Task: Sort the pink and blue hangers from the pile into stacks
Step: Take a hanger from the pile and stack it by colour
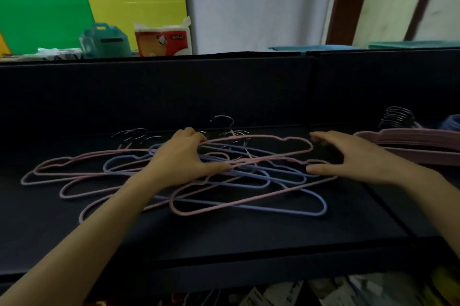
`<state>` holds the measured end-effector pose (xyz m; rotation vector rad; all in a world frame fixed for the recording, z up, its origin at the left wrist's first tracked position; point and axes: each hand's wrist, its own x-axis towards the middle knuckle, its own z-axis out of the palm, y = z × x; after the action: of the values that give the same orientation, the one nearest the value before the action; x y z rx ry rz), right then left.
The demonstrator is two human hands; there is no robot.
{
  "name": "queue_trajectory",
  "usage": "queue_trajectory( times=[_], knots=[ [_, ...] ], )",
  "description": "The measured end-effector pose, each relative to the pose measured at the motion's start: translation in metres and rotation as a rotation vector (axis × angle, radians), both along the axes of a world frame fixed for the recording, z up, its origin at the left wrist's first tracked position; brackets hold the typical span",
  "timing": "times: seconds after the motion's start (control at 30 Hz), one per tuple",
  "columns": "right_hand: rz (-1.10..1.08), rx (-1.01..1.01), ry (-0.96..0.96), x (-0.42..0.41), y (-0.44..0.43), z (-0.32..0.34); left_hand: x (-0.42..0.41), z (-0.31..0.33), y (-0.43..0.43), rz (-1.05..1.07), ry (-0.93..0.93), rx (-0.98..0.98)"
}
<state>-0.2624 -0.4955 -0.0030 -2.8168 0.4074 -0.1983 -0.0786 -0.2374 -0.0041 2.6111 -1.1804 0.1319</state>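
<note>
A tangled pile of pink and blue hangers (239, 181) lies on the black table (224, 238), their metal hooks pointing away from me. My left hand (184, 158) rests on the pile's middle, fingers curled over the top pink hanger (286, 140), thumb pressed against wires below. My right hand (348, 156) hovers at the pile's right end, fingers spread and relaxed, close to that hanger's tip, holding nothing. A neat stack of pink hangers (410, 143) sits at the far right, with dark hooks (398, 117) bunched behind it. A bit of blue hangers (451, 122) shows at the right edge.
A black back wall (174, 91) rises behind the table. Beyond it stand a teal plastic box (103, 40), an orange and white pack (163, 39), and green and yellow boards (74, 1). Papers lie below the table's front edge (323, 293).
</note>
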Motion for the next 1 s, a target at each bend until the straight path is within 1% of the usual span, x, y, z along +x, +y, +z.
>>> queue_trajectory(
  times=[0.1, 0.17, 0.27, 0.37, 0.53, 0.67, 0.8, 1.0],
  knots=[
    [-0.016, 0.042, -0.008, -0.003, 0.008, -0.001, 0.006, 0.013, 0.013, 0.002, -0.027, -0.064],
    [0.008, 0.07, 0.032, -0.001, 0.015, -0.003, 0.01, 0.02, 0.023, 0.0, -0.069, -0.088],
    [0.07, 0.057, 0.102, 0.005, 0.027, -0.01, 0.017, 0.024, 0.037, 0.015, -0.119, -0.102],
    [0.102, 0.058, 0.085, 0.011, 0.034, -0.012, 0.021, 0.024, 0.049, 0.02, -0.133, -0.121],
    [0.074, 0.143, 0.101, 0.015, 0.035, -0.01, 0.023, 0.022, 0.067, 0.003, -0.13, -0.134],
    [0.005, 0.186, -0.028, 0.006, 0.039, -0.002, 0.024, 0.024, 0.075, -0.029, -0.138, -0.18],
    [-0.099, 0.163, -0.139, -0.016, 0.046, 0.002, 0.019, 0.025, 0.073, -0.105, -0.127, -0.241],
    [-0.329, 0.049, -0.288, -0.073, 0.046, 0.003, 0.001, 0.023, 0.054, -0.246, -0.132, -0.279]
  ],
)
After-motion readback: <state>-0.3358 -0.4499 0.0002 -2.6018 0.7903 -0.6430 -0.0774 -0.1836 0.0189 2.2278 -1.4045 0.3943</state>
